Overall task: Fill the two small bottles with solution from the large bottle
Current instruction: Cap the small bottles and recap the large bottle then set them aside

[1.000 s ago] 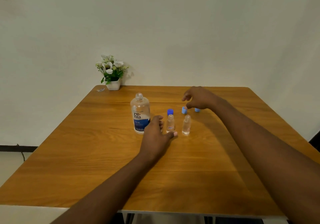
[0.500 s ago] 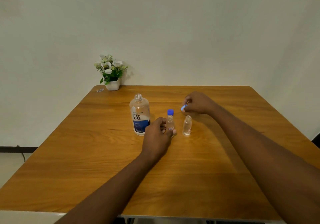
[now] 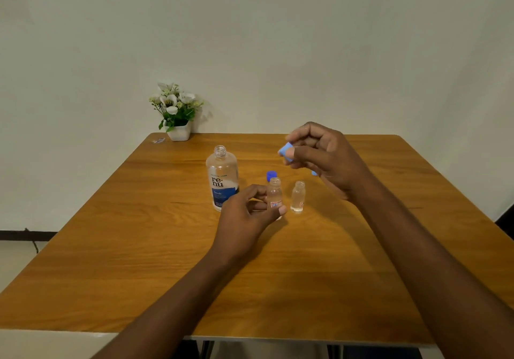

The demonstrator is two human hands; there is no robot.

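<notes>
The large clear bottle [image 3: 222, 180] with a blue label stands uncapped at the table's middle. Two small clear bottles stand to its right, both uncapped. My left hand [image 3: 244, 214] grips the left small bottle [image 3: 274, 194] on the table. The right small bottle [image 3: 298, 196] stands free beside it with some liquid at the bottom. My right hand [image 3: 322, 158] is raised above and behind them, pinching a light blue cap [image 3: 285, 150]. A dark blue cap [image 3: 270, 175] lies behind the left small bottle. Another light blue cap [image 3: 314, 173] peeks out under my right hand.
A white pot of white flowers [image 3: 176, 114] stands at the far left corner of the wooden table [image 3: 139, 247], with a small scrap [image 3: 158, 140] beside it. A plain wall rises behind the table.
My right hand picked a light blue cap off the table and lifted it. My left hand closed around the left small bottle.
</notes>
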